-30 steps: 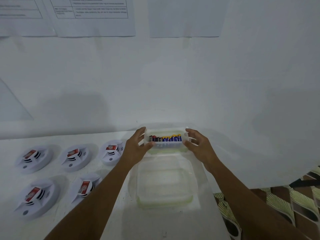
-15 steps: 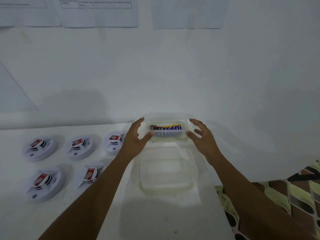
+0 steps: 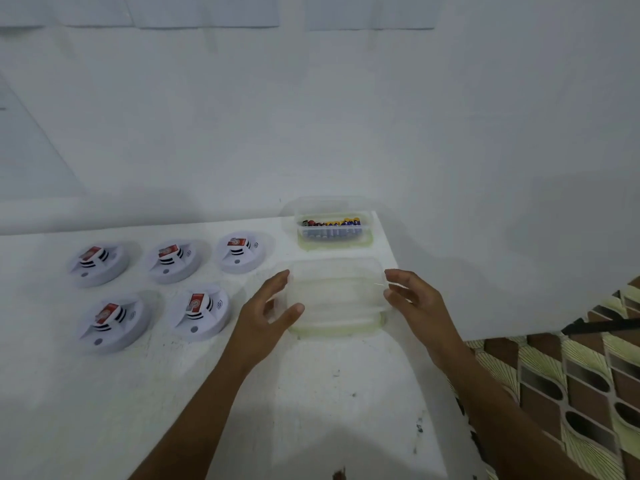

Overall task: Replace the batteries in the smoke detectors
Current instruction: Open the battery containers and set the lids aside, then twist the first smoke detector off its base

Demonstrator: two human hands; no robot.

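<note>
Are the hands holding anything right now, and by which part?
Nothing is clearly held. The left hand and right hand flank the empty container at its left and right walls, fingers relaxed; contact cannot be told.

Table top: white, matt, slightly rough; dark specks and scuffs toward 6 o'clock.

Smoke detectors, five, at 9 o'clock: white moulded plastic, smooth, low sheen. Each carries a battery in a glossy red printed wrap.

Battery box, 12 o'clock of the hands: thin clear plastic, glossy, yellow-green tint at the base. Loose batteries inside: shiny blue, yellow and red wraps.

Empty container, centre: cloudy translucent plastic, smooth, yellowish rim.

Wall: white, matt, even. Paper sheets at 12 o'clock: matt.

Floor, 4 o'clock: brown and yellow-green pattern, faint sheen; material undetermined.
</note>
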